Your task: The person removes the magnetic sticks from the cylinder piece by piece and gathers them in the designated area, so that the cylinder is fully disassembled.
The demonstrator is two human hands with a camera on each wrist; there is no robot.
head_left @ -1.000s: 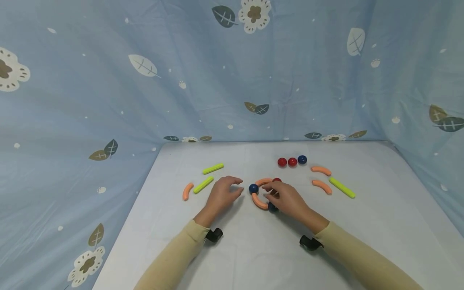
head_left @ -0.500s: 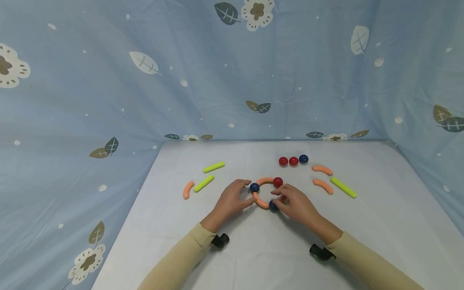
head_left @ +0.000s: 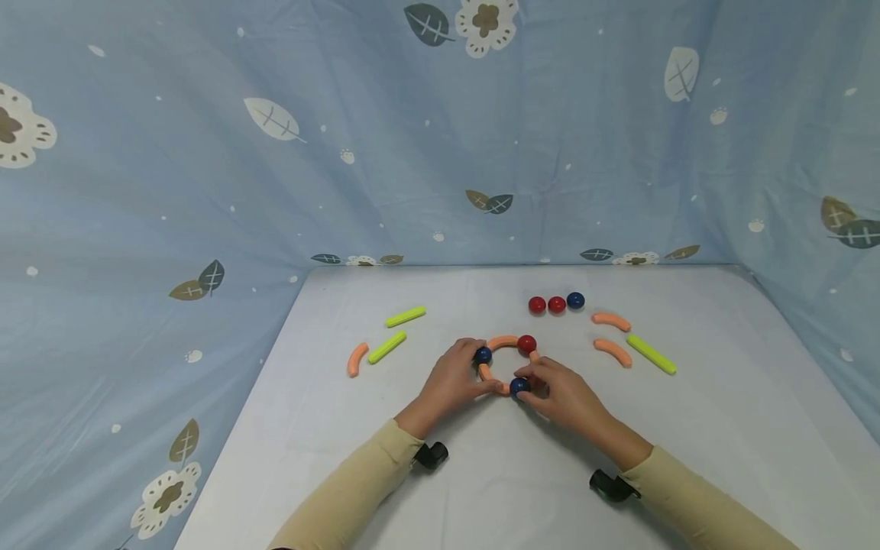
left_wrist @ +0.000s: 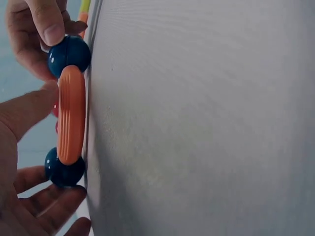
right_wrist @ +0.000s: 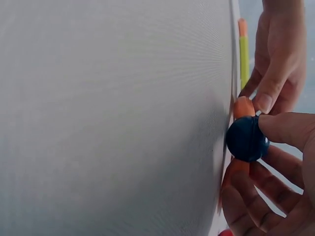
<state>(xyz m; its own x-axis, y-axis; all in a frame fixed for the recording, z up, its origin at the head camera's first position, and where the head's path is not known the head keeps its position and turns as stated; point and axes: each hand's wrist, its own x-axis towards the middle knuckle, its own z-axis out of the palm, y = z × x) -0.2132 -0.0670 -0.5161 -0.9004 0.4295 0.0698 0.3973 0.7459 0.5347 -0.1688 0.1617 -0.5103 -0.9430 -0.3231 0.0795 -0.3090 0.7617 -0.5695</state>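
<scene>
A ring of orange curved sticks and balls lies on the white table, in the middle of the head view. Its back stick (head_left: 503, 341) meets a red ball (head_left: 526, 344). My left hand (head_left: 450, 378) grips the ring's left side, its thumb by the near-left orange stick (left_wrist: 72, 113) and fingers against the left blue ball (left_wrist: 65, 169). Between thumb and fingers, my right hand (head_left: 567, 393) pinches the front blue ball (right_wrist: 243, 140). A right-hand orange stick (head_left: 534, 357) shows only partly, since the right fingers cover most of it.
Yellow-green sticks (head_left: 387, 347) and an orange curved stick (head_left: 357, 359) lie left on the table (head_left: 481, 489). Two red balls (head_left: 546, 305) and a blue ball (head_left: 575, 300) line up behind the ring. Two more orange sticks (head_left: 612, 353) and a yellow-green stick (head_left: 651, 354) lie right.
My left hand has moved right from beside the ring to its left side and taken hold there. The right hand has shifted slightly right and down, now pinching the front blue ball.
</scene>
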